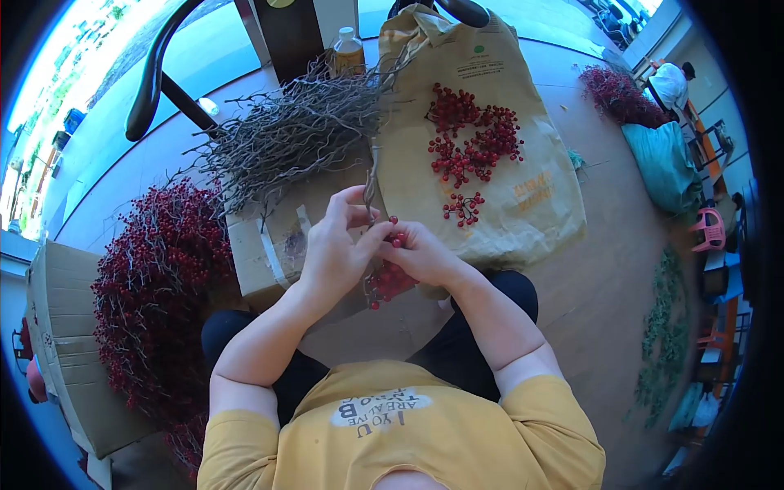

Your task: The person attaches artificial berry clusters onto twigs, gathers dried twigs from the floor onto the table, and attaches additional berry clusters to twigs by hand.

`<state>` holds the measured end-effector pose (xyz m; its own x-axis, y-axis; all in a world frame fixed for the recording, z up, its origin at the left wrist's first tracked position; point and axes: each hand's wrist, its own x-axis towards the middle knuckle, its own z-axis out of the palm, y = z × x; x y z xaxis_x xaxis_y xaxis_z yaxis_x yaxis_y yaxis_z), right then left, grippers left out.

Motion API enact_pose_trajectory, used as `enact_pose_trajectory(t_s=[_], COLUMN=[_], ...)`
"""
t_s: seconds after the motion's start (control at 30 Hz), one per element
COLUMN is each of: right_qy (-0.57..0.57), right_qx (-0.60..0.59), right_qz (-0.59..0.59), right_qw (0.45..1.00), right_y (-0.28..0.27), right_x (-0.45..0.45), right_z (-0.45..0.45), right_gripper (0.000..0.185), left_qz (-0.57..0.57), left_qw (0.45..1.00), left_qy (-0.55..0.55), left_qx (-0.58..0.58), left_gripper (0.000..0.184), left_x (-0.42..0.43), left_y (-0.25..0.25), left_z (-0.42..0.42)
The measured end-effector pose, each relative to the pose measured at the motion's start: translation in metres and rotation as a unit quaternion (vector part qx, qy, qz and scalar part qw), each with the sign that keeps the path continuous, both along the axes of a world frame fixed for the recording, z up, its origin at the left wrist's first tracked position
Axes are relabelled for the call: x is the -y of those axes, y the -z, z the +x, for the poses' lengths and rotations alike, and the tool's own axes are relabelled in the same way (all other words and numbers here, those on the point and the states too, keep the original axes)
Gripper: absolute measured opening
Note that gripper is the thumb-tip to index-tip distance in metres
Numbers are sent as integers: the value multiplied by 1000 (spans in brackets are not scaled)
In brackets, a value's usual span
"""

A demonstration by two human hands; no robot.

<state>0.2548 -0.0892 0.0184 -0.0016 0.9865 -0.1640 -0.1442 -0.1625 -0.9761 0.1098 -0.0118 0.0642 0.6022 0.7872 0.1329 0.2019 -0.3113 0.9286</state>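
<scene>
My left hand is closed round a thin grey-brown twig, which stands up above the fingers. My right hand pinches a sprig of red berries right against the left fingertips. Some of these berries hang below both hands, and a few show between the fingers. Exactly where sprig and twig meet is hidden by my fingers. Past the hands, several loose red berry clusters lie on a tan paper sack. A pile of bare grey twigs rests on a cardboard box to the left.
To my left, a large heap of red-berried branches stands beside an open carton. A bottle is behind the twigs. Farther right are a green sack, a pink stool, green foliage and another person.
</scene>
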Motion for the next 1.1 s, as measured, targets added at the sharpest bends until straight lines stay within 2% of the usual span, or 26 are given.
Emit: enact_pose_trajectory(t_s=[0.03, 0.13, 0.17, 0.27, 0.3, 0.43, 0.53, 0.6, 0.67, 0.7, 0.8, 0.87, 0.93, 1.0, 1.07, 1.1], right_qy=[-1, -3, 41, 33, 44, 84, 97, 129, 146, 153, 285, 338, 338, 329, 313, 348], right_qx=[21, 7, -105, -162, -190, -267, -292, -301, -274, -260, -117, 16, 165, 305, 437, 264], right_qz=[-1, -104, -146, -131, -121, -134, -151, -166, -187, -198, -195, -51, 27, 104, 174, 87], right_qw=[1000, 994, 983, 977, 973, 951, 940, 930, 932, 933, 931, 940, 926, 888, 825, 895], right_y=[1, -26, -23, 8, 13, 27, 30, 35, 46, 50, 37, 21, 28, 38, 47, 37], right_x=[-1, -4, -4, -4, -5, -9, -15, -19, -23, -27, -41, -45, -49, -52, -51, -51], right_z=[-4, 1, 0, 25, 23, 10, 2, -5, -5, -3, 14, 34, 54, 73, 80, 75], right_gripper=[15, 18, 21, 19, 18, 20, 18, 15, 14, 13, 12, 13, 12, 12, 11, 11], left_qz=[-32, -127, -177, -251, -263, -234, -194, -128, -63, -69, -56, -33, 11, 76, 77, 77], left_qw=[999, 988, 977, 960, 956, 967, 973, 973, 958, 952, 928, 914, 905, 896, 895, 895], left_qy=[20, -28, -56, -95, -105, -101, -96, -82, -61, -58, -44, -29, -15, 1, 9, 13], left_qx=[-34, 89, 107, 75, 79, 20, -86, -176, -274, -292, -366, -402, -426, -437, -439, -439], left_gripper=[33, 32, 29, 24, 17, 16, 17, 21, 24, 28, 27, 26, 25, 24, 23, 23], left_x=[-4, -26, -34, -48, -52, -70, -85, -91, -93, -92, -94, -94, -93, -90, -91, -90], left_y=[0, 11, 12, 21, 26, 56, 54, 62, 71, 72, 79, 79, 77, 74, 72, 73], left_z=[1, -14, -23, -53, -62, -81, -93, -98, -97, -94, -89, -86, -86, -90, -94, -95])
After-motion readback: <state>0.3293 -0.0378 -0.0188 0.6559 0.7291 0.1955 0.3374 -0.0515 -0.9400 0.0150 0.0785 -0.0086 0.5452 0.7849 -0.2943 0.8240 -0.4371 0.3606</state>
